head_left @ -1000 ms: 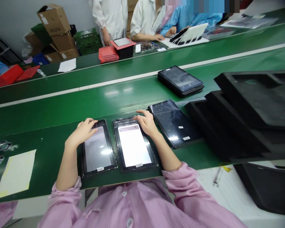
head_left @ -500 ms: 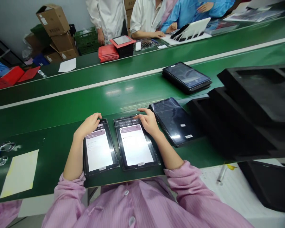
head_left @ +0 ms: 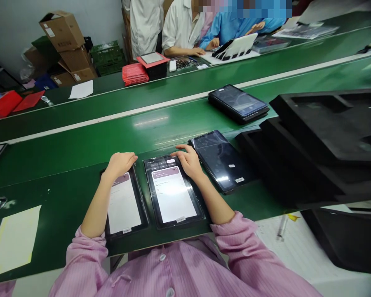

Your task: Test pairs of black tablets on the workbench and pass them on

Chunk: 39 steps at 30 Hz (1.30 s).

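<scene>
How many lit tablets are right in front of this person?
2: the left tablet, its top partly covered by the left hand, and the right tablet beside it, with the right hand at its upper right corner.

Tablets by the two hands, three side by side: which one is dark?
The rightmost tablet, beside the black trays: it's dark, while the left tablet and middle tablet are lit up white.

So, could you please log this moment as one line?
left hand: at top of lit left tablet | right hand: at top of lit right tablet | nearby dark tablet: right of both
</scene>
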{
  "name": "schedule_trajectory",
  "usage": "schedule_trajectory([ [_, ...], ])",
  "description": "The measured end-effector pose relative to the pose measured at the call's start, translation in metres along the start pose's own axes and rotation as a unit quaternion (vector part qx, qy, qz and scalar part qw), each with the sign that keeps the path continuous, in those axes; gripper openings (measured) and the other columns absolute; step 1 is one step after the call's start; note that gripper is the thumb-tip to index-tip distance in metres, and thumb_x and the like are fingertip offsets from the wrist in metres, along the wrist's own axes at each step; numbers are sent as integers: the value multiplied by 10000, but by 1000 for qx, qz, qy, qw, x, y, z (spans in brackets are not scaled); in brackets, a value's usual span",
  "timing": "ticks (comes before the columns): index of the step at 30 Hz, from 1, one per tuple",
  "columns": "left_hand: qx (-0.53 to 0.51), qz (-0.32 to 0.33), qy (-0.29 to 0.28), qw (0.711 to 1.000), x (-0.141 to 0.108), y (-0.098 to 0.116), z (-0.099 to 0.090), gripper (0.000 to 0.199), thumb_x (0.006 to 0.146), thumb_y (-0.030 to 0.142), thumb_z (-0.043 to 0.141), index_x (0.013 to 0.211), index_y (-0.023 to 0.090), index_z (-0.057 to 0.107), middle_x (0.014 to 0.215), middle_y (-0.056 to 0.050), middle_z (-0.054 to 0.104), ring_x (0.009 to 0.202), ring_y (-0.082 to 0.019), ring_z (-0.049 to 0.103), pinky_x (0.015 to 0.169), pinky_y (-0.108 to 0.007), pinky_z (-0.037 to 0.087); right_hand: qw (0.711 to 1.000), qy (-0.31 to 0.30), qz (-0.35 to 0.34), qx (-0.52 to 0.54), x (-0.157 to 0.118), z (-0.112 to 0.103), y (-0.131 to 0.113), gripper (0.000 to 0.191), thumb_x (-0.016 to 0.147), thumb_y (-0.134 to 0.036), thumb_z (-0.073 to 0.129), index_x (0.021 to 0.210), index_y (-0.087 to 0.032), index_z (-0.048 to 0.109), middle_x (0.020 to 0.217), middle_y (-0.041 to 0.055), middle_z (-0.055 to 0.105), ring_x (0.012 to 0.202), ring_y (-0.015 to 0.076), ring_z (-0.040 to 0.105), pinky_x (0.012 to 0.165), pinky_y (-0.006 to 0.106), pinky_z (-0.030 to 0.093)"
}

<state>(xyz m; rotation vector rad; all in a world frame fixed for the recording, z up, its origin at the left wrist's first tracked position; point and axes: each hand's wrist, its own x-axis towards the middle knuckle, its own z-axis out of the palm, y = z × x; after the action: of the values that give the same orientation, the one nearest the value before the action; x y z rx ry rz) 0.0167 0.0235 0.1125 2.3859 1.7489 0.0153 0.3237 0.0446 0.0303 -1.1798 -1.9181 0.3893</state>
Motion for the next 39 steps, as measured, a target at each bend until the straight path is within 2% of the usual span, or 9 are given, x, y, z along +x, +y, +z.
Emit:
schedule_trajectory([
  [4, -37, 0, 8, 999, -4, -5, -4, 561, 1037, 485, 181, 912, 257, 677, 925, -39, 750, 963, -252, 684, 801, -329, 470, 995, -1, 97, 7, 1, 4, 3, 458, 1024, -456, 323, 1057, -196, 699, 1058, 118, 691, 1037, 256, 626, 934, 395, 472],
  [7, -41, 8, -13, 999, -4, -3, -3, 559, 1034, 458, 192, 942, 257, 706, 977, -35, 764, 1019, -248, 676, 958, -380, 454, 983, -19, 183, -2, 0, 8, 7, 410, 989, -502, 390, 922, -192, 649, 911, 112, 707, 878, 253, 643, 798, 354, 485],
  [11, -58, 45, -58, 996, -4, 5, 0, 541, 1036, 408, 204, 1074, 244, 718, 1223, -32, 723, 1189, -234, 615, 1181, -500, 252, 974, -28, 224, 32, 1, 8, 9, 418, 952, -541, 421, 724, -220, 561, 790, 86, 684, 768, 233, 620, 742, 334, 457],
  [18, -92, 73, -92, 989, -9, 8, 6, 543, 1047, 440, 200, 1194, 271, 695, 1346, -41, 657, 1328, -238, 515, 1215, -611, 20, 939, -4, 287, 189, 5, 11, 6, 621, 833, -783, 400, 679, -212, 589, 699, 47, 666, 763, 234, 635, 765, 353, 494],
  [23, -89, 75, -95, 989, -6, 3, 14, 547, 1046, 483, 214, 1180, 291, 709, 1320, -46, 672, 1346, -247, 499, 1203, -641, -9, 824, -16, 300, 481, 9, 9, -8, 647, 769, -822, 484, 840, -206, 668, 846, 88, 737, 846, 266, 693, 831, 404, 535],
  [25, -85, 75, -96, 989, -5, 0, 16, 533, 1043, 490, 226, 1240, 308, 686, 1375, -46, 637, 1378, -254, 467, 1204, -645, 7, 802, -20, 296, 519, 9, 7, -10, 622, 767, -805, 516, 845, -208, 671, 872, 96, 744, 861, 272, 700, 852, 418, 537],
  [29, -60, 50, -92, 993, -8, -14, 15, 498, 1027, 511, 273, 1355, 355, 613, 1537, -49, 479, 1466, -296, 350, 1199, -648, 100, 842, -6, 294, 452, 8, 11, -1, 583, 828, -761, 450, 828, -210, 641, 869, 90, 732, 883, 266, 691, 887, 427, 524],
  [34, -90, 11, -159, 983, -14, -46, 5, 634, 971, 508, 376, 1550, 249, 369, 1527, -102, 485, 1372, -287, 494, 1137, -441, 392, 909, 25, 293, 296, 3, 24, 17, 354, 758, -555, 647, 890, -234, 573, 926, 33, 684, 936, 231, 645, 956, 422, 483],
  [39, -101, -1, -160, 982, -14, -61, 1, 642, 934, 510, 424, 1510, 228, 441, 1504, -87, 518, 1353, -293, 516, 1120, -411, 412, 939, 11, 273, 210, -1, 33, 18, 588, 686, -417, 723, 1182, -226, 474, 1017, 70, 655, 953, 243, 647, 923, 434, 504],
])
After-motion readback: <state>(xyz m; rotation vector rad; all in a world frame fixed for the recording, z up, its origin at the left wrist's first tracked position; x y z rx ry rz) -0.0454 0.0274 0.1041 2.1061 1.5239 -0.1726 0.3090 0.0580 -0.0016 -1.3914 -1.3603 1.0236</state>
